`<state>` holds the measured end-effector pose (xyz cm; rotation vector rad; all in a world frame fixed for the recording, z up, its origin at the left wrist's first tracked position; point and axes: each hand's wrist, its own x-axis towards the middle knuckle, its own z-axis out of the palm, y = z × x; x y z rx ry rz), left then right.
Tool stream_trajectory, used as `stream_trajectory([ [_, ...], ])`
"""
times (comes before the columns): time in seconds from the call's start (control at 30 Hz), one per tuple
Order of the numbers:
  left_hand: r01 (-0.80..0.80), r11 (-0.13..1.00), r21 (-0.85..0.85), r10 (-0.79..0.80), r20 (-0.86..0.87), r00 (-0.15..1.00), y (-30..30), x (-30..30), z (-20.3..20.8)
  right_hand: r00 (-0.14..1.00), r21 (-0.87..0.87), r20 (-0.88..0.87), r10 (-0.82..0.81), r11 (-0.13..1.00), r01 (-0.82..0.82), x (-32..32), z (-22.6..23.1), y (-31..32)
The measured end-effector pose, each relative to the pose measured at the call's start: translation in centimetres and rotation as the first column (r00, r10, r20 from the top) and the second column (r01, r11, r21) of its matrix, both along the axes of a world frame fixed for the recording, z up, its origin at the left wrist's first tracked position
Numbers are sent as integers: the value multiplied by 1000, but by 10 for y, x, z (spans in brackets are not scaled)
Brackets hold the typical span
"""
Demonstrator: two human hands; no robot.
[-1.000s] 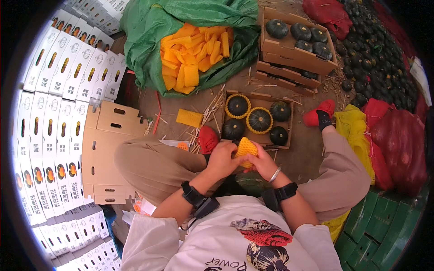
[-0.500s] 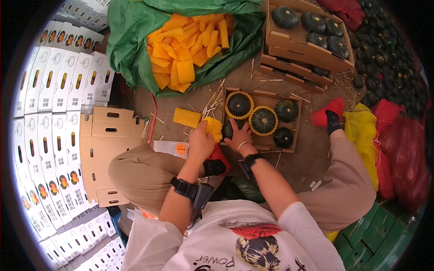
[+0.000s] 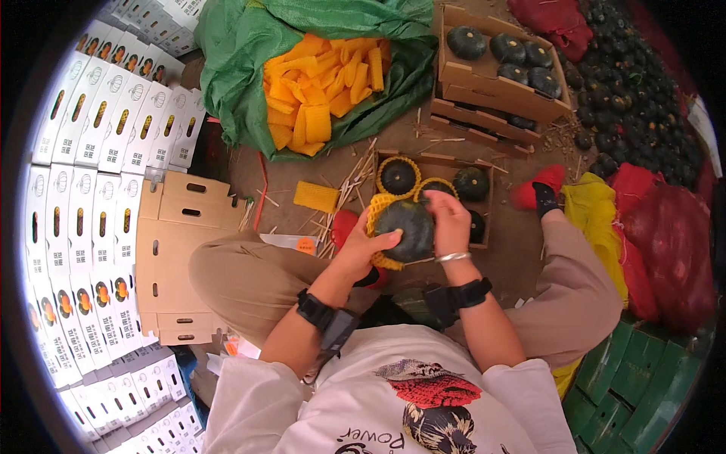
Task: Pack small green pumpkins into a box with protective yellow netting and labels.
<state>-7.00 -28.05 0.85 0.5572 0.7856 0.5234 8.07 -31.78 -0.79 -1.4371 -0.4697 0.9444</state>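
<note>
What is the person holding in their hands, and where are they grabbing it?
A dark green squash in a yellow foam net; left hand cups its left side, right hand its right.

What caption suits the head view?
Both hands, left hand and right hand, hold a dark green squash in yellow foam netting over a cardboard box.

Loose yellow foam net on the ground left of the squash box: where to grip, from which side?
Pinch the foam net across its short width from above, probably mid-length. It lies flat and apart from the box, with only straw around, so the top is open.
</note>
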Motion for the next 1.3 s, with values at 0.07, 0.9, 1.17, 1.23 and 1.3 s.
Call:
stream_trajectory([
  [0.07, 76, 997, -32, -69, 186, 980, -9, -5, 17, 835, -29, -546, 73, 994, -106, -1, 13, -16],
  [0.9, 734, 351, 581, 71, -798, 598, 18, 10, -51, 659, 9, -661, 358, 882, -471, 2, -96, -5],
  [1.17, 806, 239, 541, 389, -814, 431, 41, 43, -108, -116, -551, 834, 539, 822, -146, 32, -154, 76],
  [1.23, 898, 155, 412, 336, -877, 344, 36, 28, -102, 115, -756, 548, 829, 549, -357, 34, -124, 91],
  [1.3, 939, 70, 336, 278, -911, 305, 42, 46, -101, 94, -749, 587, 804, 583, -314, 39, -131, 88],
])
